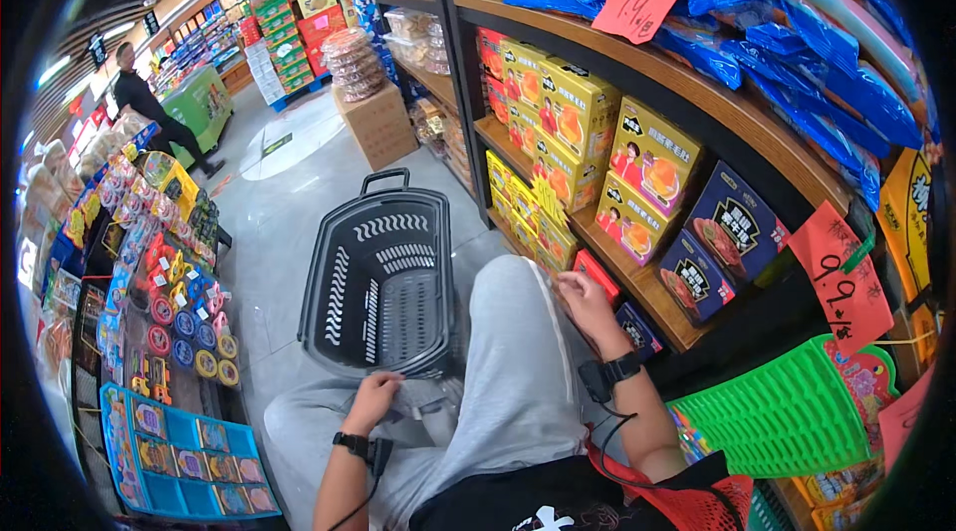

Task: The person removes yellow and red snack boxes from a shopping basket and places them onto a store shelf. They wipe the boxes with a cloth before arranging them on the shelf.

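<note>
A black plastic shopping basket [377,284] with nothing in it stands on the floor before my crouching legs. My left hand [376,398] is at its near rim, fingers curled; whether they grip the rim is not plain. My right hand [586,301] is beside my raised knee, near the lower shelf, fingers bent and nothing visible between them. By it on the shelves are a red box [597,277], dark blue snack boxes [694,273], yellow-green snack boxes [650,172] and bright yellow boxes [515,210].
A wooden-edged shelf [747,120] with blue bags curves along the right, above a green plastic basket [777,411]. Toy and candy racks [179,307] line the left. A carton [377,127] stands beyond the shopping basket. A person [149,105] is in the aisle at upper left.
</note>
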The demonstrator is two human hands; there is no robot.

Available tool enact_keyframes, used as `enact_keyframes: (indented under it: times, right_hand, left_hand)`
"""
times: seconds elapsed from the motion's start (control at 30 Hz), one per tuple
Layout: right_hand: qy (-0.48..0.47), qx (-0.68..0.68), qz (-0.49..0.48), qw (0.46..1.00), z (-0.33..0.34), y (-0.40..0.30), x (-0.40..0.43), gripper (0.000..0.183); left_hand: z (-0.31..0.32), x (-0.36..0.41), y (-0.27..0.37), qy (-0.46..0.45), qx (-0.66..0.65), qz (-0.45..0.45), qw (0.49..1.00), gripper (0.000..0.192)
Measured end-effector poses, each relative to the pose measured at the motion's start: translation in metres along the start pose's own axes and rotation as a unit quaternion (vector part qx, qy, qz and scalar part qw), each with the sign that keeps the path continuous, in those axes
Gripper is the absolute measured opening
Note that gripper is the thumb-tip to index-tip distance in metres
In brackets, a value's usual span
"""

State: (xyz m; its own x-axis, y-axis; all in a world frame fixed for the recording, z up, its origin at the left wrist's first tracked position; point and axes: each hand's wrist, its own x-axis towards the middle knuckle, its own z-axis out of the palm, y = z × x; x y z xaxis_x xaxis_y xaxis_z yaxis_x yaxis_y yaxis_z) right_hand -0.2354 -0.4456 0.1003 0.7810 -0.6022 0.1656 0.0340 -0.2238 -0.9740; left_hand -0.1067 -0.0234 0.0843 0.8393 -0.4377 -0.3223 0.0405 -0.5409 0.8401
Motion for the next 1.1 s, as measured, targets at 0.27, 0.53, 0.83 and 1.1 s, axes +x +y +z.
enact_keyframes:
  times: [0.27,0.53,0.83,1.1]
  right_hand:
    - [-0.048,-0.228,-0.189,0.954,0.029,-0.106,0.017,0.029]
    - [-0.410,-0.382,-0.190,0.807,0.172,-0.084,0.120,0.037]
    - [-0.493,-0.466,-0.182,0.712,0.230,-0.072,0.103,0.052]
    - [-0.608,-0.362,-0.099,0.699,0.286,-0.056,0.175,0.049]
  left_hand:
    - [0.012,0.047,0.077,-0.097,0.139,0.053,0.984,0.033]
    - [-0.021,0.144,0.116,-0.151,0.448,0.064,0.879,0.031]
    - [-0.006,0.146,0.109,-0.058,0.457,0.197,0.866,0.017]
    - [-0.042,0.221,0.114,-0.290,0.353,0.097,0.884,0.034]
